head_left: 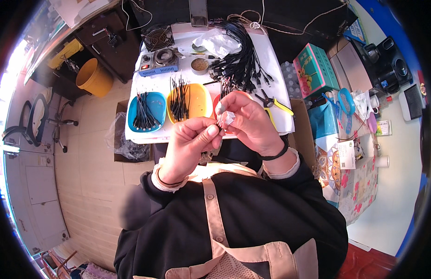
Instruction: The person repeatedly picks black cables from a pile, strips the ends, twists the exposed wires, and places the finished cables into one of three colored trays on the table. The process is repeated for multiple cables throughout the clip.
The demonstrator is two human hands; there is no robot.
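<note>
Both of my hands meet close in front of me, over the near edge of the white-covered table (273,69). My left hand (191,142) is closed, its thumb and forefinger pinching thin wires. Against it, my right hand (252,125) is closed too, with a small translucent white piece (229,118) between its fingers. Just beyond are a blue tray (163,104) and a yellow tray (203,100), each with a bundle of short black cables. Behind my right hand a red tray (216,101) is partly hidden, with more cables in it.
A large pile of black cables (234,58) lies at the back beside a crumpled white bag (217,43). Yellow-handled pliers (283,107) rest at the right. A blue heating unit (158,67), a round tin (199,66) and a fan (158,38) stand behind the trays.
</note>
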